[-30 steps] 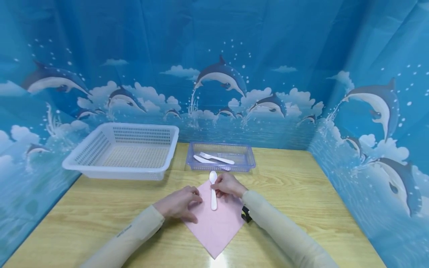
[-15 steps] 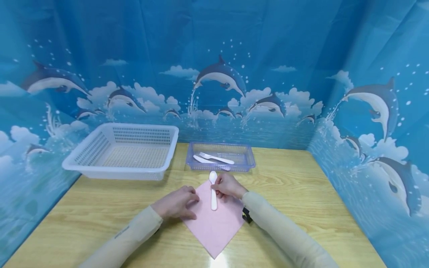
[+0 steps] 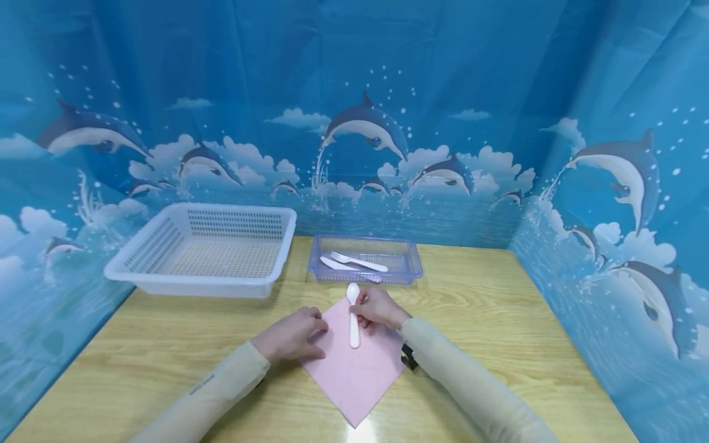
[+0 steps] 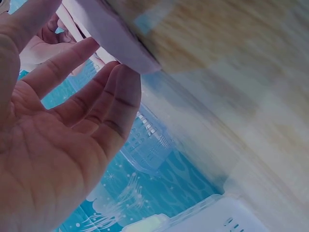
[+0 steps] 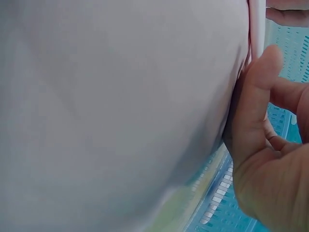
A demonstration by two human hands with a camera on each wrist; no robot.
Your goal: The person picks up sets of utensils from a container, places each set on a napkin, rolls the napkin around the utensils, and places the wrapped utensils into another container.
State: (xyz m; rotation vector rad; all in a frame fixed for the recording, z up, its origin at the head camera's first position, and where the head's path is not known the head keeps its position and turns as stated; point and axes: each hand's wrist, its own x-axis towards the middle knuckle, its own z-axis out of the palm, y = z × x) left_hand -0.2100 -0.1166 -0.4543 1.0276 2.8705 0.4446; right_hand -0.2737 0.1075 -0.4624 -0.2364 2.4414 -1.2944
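Observation:
A pink napkin [image 3: 354, 387] lies as a diamond on the wooden table. The white plastic spoon [image 3: 354, 335] is upright along the napkin's middle, bowl toward the back. My right hand [image 3: 379, 307] pinches it near the neck between thumb and fingers. At the napkin's left edge rests my left hand [image 3: 290, 336], its fingers loosely bent with nothing held; in the left wrist view the fingertips [image 4: 128, 75] touch the napkin's edge. The right wrist view is mostly filled by the napkin [image 5: 116, 106], with the right thumb [image 5: 256, 101] beside it.
A purple see-through basket [image 3: 401, 277] behind the napkin holds a white fork [image 3: 365, 263] and a white knife [image 3: 334, 264]. To the left stands a larger white basket [image 3: 207, 287]. A blue dolphin-print curtain [image 3: 354, 49] surrounds the table's back and sides.
The left hand has shifted very slightly left. The right hand and the spoon stay in the same place.

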